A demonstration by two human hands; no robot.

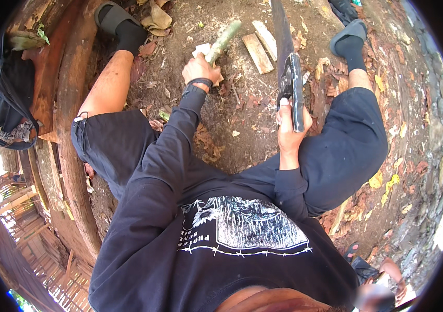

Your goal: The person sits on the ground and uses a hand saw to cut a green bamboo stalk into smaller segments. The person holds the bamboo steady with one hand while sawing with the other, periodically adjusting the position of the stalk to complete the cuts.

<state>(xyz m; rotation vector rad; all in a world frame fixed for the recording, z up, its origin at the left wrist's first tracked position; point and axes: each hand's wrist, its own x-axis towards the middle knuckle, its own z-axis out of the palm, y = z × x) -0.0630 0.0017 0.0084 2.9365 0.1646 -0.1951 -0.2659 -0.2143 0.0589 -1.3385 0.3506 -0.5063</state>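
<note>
My left hand [199,71] is closed around the lower end of a short green branch [224,40], which slants up and to the right close to the ground. A pale wood piece [201,50] shows beside those fingers, partly hidden by them. To the right, my right hand [291,130] grips the dark handle of a handsaw [296,93], thumb along its side. The saw's dark blade [282,26] points away from me and runs out of the top of the view; its teeth cannot be made out. Between branch and blade lie two flat wood pieces [258,53] on the soil.
My legs are spread either side, with grey slippers [116,18] on my feet. Logs [78,104] run along the left, where a black bag [16,99] hangs. Dry leaves [376,179] litter the ground. Another person [382,278] is at the lower right.
</note>
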